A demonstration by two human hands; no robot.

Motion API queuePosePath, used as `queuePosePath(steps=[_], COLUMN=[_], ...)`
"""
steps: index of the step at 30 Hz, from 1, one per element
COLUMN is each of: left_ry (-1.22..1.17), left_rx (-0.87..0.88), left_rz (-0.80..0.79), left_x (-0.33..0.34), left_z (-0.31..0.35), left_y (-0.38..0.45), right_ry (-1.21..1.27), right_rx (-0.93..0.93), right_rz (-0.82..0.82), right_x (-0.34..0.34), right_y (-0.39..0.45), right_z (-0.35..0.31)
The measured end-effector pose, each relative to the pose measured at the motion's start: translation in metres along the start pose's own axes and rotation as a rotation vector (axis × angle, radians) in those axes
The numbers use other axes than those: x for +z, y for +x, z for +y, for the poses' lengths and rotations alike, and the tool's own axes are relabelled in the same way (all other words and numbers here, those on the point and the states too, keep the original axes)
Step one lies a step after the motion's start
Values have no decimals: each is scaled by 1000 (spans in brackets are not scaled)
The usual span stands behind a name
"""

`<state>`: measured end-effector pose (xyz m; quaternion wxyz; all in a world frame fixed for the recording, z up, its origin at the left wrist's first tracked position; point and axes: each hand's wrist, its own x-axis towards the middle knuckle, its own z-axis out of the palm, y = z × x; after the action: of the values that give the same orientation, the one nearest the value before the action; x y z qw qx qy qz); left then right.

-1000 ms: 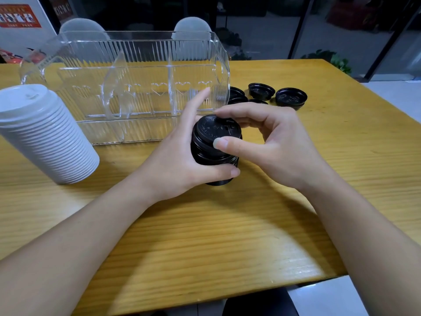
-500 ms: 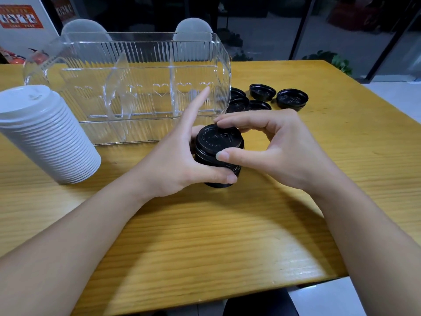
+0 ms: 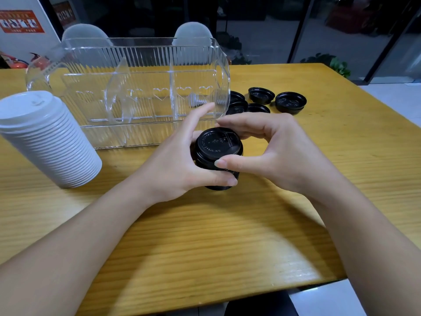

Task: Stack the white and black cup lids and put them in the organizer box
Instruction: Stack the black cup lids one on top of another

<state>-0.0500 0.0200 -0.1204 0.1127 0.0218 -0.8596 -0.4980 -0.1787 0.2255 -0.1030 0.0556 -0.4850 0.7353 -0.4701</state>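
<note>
A short stack of round black plastic cup lids (image 3: 218, 153) stands on the yellow wood-grain table (image 3: 205, 247), just in front of the right end of the organizer box, its top lid facing up with embossed lettering showing. The left hand (image 3: 175, 165) wraps the stack from the left: the thumb curls across its lower front, while the index finger points straight up toward the box. The right hand (image 3: 275, 153) closes on the same stack from the right, with the thumb tip pressed to the near side of the upper lids and the curled fingers arching over the far rim, so both hands hold the stack between them.

Just behind them sits the clear ribbed plastic organizer box (image 3: 136, 92), long and rounded at its ends, with heart shapes in its wall and upright dividers inside; no lids show within it. To the right of the box, several loose black plastic lids (image 3: 268, 101) lie upside down on the table in a small cluster, well apart from the hands. At the left, a tall stack of white plastic cup lids (image 3: 45, 137) leans on the tabletop near the box's left end
</note>
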Motion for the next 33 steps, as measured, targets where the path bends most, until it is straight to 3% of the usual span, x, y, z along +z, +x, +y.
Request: queuePosePath(steps=[11,14,17,20,25,29,33], left_ry=[52,27,35,21,9,-2,-23], left_rx=[72,79,80,77,65,62,65], left_rz=[-2,13,8,11,1,0,-6], left_x=[6,5,5,5,5,4,5], left_z=[0,-1,0,1,-1,-2,-4], left_y=[-2,-1,-1,-1,-1,0,1], right_ry=[94,113,-166,-460,-796,-827,-718], right_rx=[33,71,143,228,155,167,217], right_rz=[-7,202,384,292,137,-3,39], right_x=[-2,-6,-6,0,5,7,8], right_y=[1,6,14,24,58,75,73], right_z=[-1,11,33,46,46,57,69])
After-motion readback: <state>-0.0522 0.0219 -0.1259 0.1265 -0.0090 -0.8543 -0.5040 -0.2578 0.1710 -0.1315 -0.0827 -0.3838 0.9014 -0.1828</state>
